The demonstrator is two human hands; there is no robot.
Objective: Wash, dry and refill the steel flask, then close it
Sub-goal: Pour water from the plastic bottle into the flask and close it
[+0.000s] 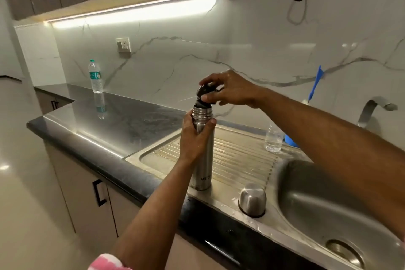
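Observation:
The steel flask (202,160) stands upright on the ribbed drainboard (241,158) of the sink. My left hand (194,138) grips the flask just below its threaded neck. My right hand (228,91) holds the black inner stopper (202,92) tilted at the flask's open mouth, its lower end just inside the rim. The flask's steel cup lid (252,201) sits upside down on the sink's front edge, to the right of the flask. Both hands look wet.
The sink basin (328,210) with its drain lies at the right, and the tap (372,107) rises behind it. A small clear plastic bottle (273,138) stands at the drainboard's back. A capped water bottle (96,76) stands on the dark counter (122,125) at left.

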